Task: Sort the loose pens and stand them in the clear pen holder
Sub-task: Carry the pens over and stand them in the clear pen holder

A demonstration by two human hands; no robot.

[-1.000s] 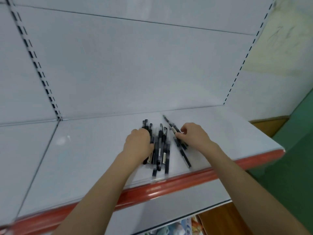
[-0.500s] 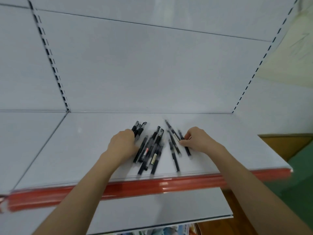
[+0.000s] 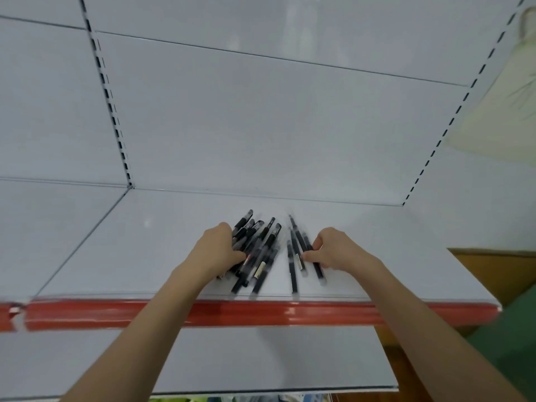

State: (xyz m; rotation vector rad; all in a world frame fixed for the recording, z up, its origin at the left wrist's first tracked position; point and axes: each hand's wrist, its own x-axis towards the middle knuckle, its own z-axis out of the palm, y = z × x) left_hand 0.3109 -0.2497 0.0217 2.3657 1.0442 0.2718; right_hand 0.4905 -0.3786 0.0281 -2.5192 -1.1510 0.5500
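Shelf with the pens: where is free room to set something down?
Bare: the shelf left of the left hand; right of the right hand; the strip before the back panel. Crowded: the middle, with the pen pile and three separate pens between the hands.

A: Where is everything being kept?
B: On the shelf [image 3: 145, 256], close behind its front edge [image 3: 232, 313]. A heap of pens [image 3: 262, 250] is being held by the left grip [image 3: 220, 248]; to its right, apart from it, a row of pens [image 3: 296, 256] is being pinched by the right grip [image 3: 333, 250].
A: And beneath?
B: A lower shelf [image 3: 232, 358] is being overhung.
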